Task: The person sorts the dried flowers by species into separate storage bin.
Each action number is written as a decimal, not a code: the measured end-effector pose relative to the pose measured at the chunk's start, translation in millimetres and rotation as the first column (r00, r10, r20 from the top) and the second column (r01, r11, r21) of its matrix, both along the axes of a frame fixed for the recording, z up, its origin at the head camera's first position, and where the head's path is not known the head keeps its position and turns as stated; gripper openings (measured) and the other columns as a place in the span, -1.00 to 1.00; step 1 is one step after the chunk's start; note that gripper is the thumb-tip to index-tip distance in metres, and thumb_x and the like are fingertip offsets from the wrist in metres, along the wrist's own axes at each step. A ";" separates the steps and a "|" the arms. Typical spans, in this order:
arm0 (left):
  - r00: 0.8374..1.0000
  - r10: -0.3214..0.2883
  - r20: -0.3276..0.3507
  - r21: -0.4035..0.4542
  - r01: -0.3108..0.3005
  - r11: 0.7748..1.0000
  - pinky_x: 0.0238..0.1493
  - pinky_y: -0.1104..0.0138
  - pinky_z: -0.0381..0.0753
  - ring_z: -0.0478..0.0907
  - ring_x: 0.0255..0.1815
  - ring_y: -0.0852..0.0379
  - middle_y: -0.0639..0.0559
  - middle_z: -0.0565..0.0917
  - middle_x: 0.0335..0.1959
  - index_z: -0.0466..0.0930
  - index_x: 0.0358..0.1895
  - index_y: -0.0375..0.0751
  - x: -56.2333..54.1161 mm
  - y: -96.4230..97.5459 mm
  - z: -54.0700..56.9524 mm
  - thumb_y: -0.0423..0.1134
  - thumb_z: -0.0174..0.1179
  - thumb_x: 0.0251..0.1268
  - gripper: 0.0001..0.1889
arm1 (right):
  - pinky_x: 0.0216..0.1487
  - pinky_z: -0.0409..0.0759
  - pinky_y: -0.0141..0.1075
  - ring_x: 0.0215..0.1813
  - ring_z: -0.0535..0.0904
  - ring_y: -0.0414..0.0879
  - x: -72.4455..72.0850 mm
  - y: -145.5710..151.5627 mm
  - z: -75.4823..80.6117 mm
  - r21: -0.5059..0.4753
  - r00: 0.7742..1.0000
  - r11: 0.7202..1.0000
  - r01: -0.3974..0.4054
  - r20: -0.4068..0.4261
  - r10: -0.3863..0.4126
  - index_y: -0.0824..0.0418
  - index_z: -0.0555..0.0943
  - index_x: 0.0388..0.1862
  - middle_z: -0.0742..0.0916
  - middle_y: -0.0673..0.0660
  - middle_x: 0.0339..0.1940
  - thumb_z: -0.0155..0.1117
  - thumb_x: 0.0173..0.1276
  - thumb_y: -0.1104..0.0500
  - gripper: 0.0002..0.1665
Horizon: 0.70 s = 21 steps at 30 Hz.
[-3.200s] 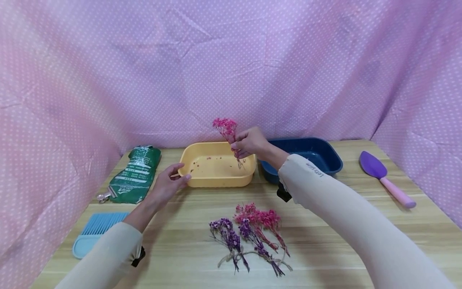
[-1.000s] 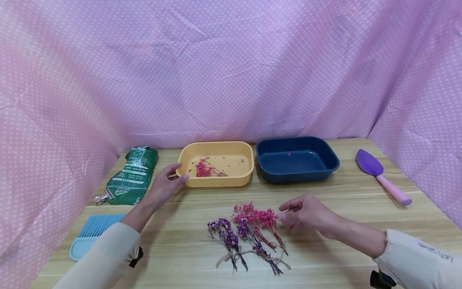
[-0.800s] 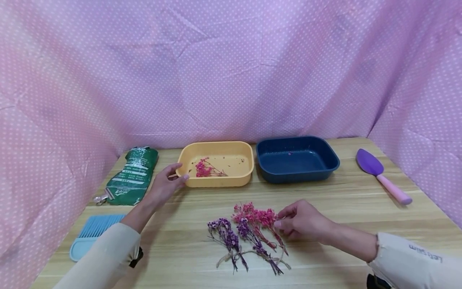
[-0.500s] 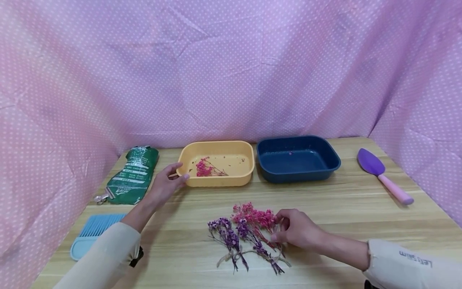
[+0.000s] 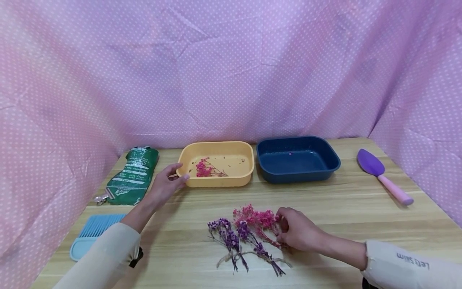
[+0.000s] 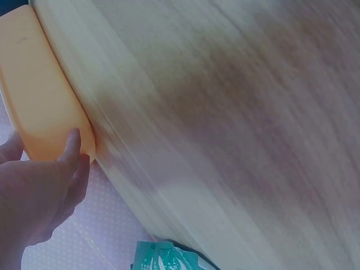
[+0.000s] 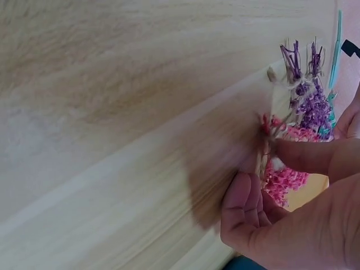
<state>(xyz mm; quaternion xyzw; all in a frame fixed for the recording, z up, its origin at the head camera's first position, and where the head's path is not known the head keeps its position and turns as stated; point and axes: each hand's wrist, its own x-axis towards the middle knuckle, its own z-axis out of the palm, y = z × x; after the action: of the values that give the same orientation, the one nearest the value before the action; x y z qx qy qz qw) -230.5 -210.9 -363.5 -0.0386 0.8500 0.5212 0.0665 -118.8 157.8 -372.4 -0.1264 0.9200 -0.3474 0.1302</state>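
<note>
My left hand [image 5: 167, 185] holds the left end of a yellow rectangular tub [image 5: 216, 182], thumb at the front corner and fingers at the side rim. Inside the tub lies a pink dried-flower sprig [image 5: 204, 168] among loose bits. At the front of the table, my right hand [image 5: 297, 230] pinches the stems of pink dried flowers [image 7: 286, 179] between thumb and fingers; the fingers partly hide them in the head view. Just left of it lie two bunches of purple dried flowers [image 5: 228, 235] with twine [image 5: 247, 252] around their stems.
A dark blue tub [image 5: 297, 176] stands right of the yellow one. Farther right lies a purple scoop [image 5: 371, 162] with a pink handle. At left are a green packet [image 5: 131, 176] with a metal clip [image 5: 104, 196] and a light blue brush [image 5: 94, 235]. Polka-dot cloth [image 5: 231, 72] hangs behind.
My right hand let the pink sprig go in the yellow tub, came back to the bunches and took hold of pink stems, which have shifted slightly. My left hand stayed at the tub.
</note>
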 end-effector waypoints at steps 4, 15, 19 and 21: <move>1.000 0.005 0.002 0.003 -0.005 1.000 0.12 0.27 0.58 0.31 0.29 -0.15 -0.26 0.21 0.40 0.12 0.48 -0.14 -0.3 0.0 -1.0 -0.10 0.20 0.34 -0.29 | -0.50 0.30 -0.33 -0.45 0.36 -0.08 0.4 -0.8 0.5 0.026 1.000 1.000 0.017 0.007 -0.017 0.22 0.46 -0.34 0.48 0.09 -0.51 0.54 -0.03 0.32 -0.60; 1.000 0.001 0.005 0.016 -0.001 1.000 0.12 0.27 0.57 0.32 0.28 -0.16 -0.28 0.21 0.40 0.12 0.48 -0.15 0.0 0.1 -0.8 -0.12 0.19 0.35 -0.30 | -0.41 0.50 -0.30 -0.43 0.43 -0.16 -0.9 4.4 2.8 0.151 0.991 0.988 0.001 -0.130 0.019 0.17 0.54 -0.48 0.55 0.01 -0.51 0.29 0.00 0.50 -0.74; 1.000 -0.004 0.005 0.012 0.004 1.000 0.13 0.25 0.57 0.30 0.29 -0.16 -0.28 0.20 0.40 0.11 0.48 -0.16 0.2 -0.5 -0.5 -0.12 0.18 0.35 -0.30 | -0.45 0.49 -0.32 -0.45 0.43 -0.18 -2.6 7.3 2.4 0.160 0.991 0.987 -0.021 -0.129 0.042 0.15 0.54 -0.48 0.55 -0.03 -0.54 0.31 0.00 0.49 -0.74; 1.000 -0.003 0.004 0.009 0.003 1.000 0.13 0.25 0.56 0.29 0.29 -0.16 -0.28 0.19 0.40 0.11 0.48 -0.16 0.1 -0.6 -0.4 -0.11 0.19 0.35 -0.30 | -0.47 0.47 -0.35 -0.47 0.43 -0.20 -4.2 9.3 2.0 0.166 0.985 0.985 -0.055 -0.154 0.081 0.15 0.54 -0.49 0.55 -0.05 -0.56 0.26 -0.02 0.51 -0.73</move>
<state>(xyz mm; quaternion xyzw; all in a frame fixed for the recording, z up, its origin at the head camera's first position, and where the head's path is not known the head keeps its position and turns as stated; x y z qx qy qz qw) -230.4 -211.5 -363.8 -0.0382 0.8475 0.5248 0.0693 -122.9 167.1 -370.4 -0.1743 0.9477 -0.2560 0.0773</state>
